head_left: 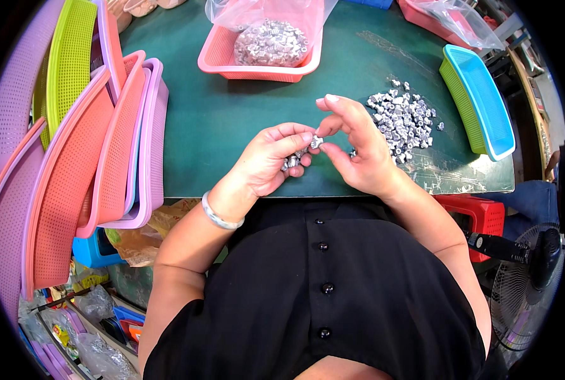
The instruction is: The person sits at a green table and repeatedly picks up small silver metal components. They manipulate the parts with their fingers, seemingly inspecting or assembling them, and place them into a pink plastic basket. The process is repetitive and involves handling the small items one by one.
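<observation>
Small silvery metal fittings (pixel 292 161) lie in the curled fingers of my left hand (pixel 266 155), which wears a pale bangle on its wrist. At that hand's thumb tip is one metal fitting (pixel 316 142). My right hand (pixel 364 149) meets it there, thumb and index finger closing on the piece from the right while the other fingers are raised. Both hands are above the near edge of the green table (pixel 197 136). Just beyond my right hand spreads a loose pile of the same fittings (pixel 406 120).
A pink basket (pixel 257 73) at the back holds a plastic bag of fittings (pixel 271 44). An empty blue-and-green basket (pixel 485 104) is at the right edge. Stacked coloured baskets (pixel 73 164) crowd the left. A red stool (pixel 485 218) and a fan (pixel 529 272) are at lower right.
</observation>
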A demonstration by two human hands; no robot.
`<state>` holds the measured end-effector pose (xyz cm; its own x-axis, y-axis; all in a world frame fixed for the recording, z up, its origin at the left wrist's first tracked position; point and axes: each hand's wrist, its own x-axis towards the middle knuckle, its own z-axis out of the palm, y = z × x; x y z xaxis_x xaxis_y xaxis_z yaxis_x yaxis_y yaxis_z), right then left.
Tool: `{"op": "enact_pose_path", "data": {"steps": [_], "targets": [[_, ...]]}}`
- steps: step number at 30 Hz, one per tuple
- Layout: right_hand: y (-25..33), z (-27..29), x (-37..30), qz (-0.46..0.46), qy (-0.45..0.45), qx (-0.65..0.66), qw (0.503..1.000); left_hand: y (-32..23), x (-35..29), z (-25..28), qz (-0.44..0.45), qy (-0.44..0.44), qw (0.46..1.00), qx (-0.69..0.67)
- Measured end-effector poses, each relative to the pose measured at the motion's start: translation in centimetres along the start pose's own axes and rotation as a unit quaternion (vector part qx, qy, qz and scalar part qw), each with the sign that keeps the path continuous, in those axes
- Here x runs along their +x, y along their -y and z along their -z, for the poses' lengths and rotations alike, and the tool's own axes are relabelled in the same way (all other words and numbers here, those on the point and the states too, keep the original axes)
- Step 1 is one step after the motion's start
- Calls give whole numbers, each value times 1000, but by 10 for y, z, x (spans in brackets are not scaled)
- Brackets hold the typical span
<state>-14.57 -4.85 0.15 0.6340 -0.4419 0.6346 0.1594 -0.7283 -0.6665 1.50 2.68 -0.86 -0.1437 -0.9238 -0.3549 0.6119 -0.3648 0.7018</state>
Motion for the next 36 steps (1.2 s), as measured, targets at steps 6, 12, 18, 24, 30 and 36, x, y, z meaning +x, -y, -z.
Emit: {"op": "enact_pose_path", "data": {"steps": [6,12,18,24,30,36], "targets": [[3,1,2,-56,10,-31,998,-1,0,3,-1,-27,1000,-6],[-6,0,-3,-124,109,-101,981,0,0,9,-16,-80,995,-56],[-14,-9,-3,-129,136,-141,972,1,1,12,-25,-96,992,-74],[-16,-11,-1,-150,147,-138,968,0,2,21,-8,-62,987,-150],[-15,-9,1,-112,132,-134,976,0,4,26,-15,-39,982,-183],[-14,-8,3,-129,179,-137,966,-3,1,17,-34,-77,988,-131]]}}
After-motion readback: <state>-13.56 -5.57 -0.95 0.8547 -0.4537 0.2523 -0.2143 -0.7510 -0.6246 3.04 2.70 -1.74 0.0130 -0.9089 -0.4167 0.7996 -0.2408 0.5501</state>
